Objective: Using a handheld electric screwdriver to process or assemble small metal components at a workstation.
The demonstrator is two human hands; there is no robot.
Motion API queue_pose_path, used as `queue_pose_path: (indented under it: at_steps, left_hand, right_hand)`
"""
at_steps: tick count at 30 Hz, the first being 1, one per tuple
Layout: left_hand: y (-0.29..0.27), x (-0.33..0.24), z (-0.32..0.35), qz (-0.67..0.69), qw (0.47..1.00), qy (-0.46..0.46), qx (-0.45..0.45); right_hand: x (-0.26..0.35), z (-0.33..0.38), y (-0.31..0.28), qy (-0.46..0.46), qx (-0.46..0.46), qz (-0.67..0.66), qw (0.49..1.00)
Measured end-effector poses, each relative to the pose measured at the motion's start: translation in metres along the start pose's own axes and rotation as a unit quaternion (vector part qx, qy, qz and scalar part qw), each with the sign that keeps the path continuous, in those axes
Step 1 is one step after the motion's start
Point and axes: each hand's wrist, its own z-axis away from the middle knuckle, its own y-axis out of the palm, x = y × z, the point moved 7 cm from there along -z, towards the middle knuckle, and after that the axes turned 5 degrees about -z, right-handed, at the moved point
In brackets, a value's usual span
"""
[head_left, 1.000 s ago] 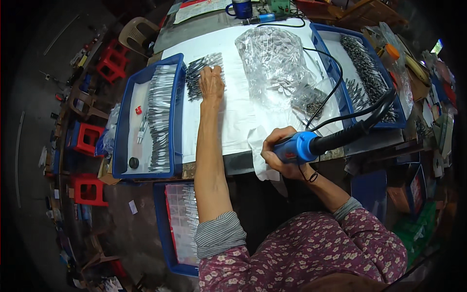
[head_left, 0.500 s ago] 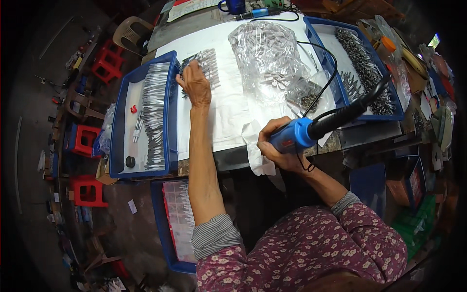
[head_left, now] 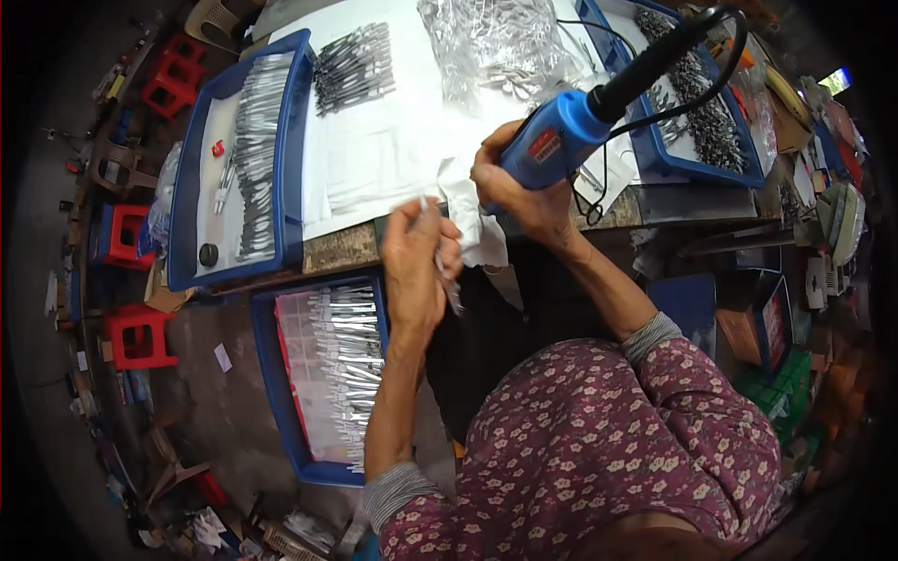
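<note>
Just in front of the table edge, my left hand (head_left: pixel 412 257) is closed around a slim silvery metal piece (head_left: pixel 454 294), slightly blurred, with its ends sticking out past the fingers. My right hand (head_left: pixel 533 208) grips a blue corded power tool (head_left: pixel 554 140) with a thick black sleeve at its upper end; the tool's lower end is hidden by the hand. A crumpled white paper or cloth (head_left: pixel 482 241) hangs over the table edge between both hands. Beyond my left hand, rows of similar slim metal pieces (head_left: pixel 355 67) lie on white sheeting (head_left: pixel 365 173).
On the left stands a blue tray (head_left: pixel 297 168) of long metal pieces; another blue tray (head_left: pixel 744 173) with dark metal parts is at right. A clear bag (head_left: pixel 496 42) of metal parts lies mid-table. Below the edge sits a lower blue tray (head_left: pixel 281 411). Red stools (head_left: pixel 140 337) stand left.
My left hand has come back from the laid-out rows to the table edge with a slim metal piece. My right hand still holds the power tool. The whole view has shifted.
</note>
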Motion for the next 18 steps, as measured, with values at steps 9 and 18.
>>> queue_pose_path:
  at_steps: [9, 18]
  left_hand:
    - [0.012, 0.064, 0.021, 0.005, 0.998, -0.021, 0.051]
    - [0.02, 0.074, 0.009, -0.01, 0.999, -0.035, 0.021]
  right_hand:
    - [0.003, 0.001, 0.0, -0.03, -0.008, -0.015, 0.999]
    - [0.002, 0.004, -0.002, -0.048, 0.014, 0.006, 0.999]
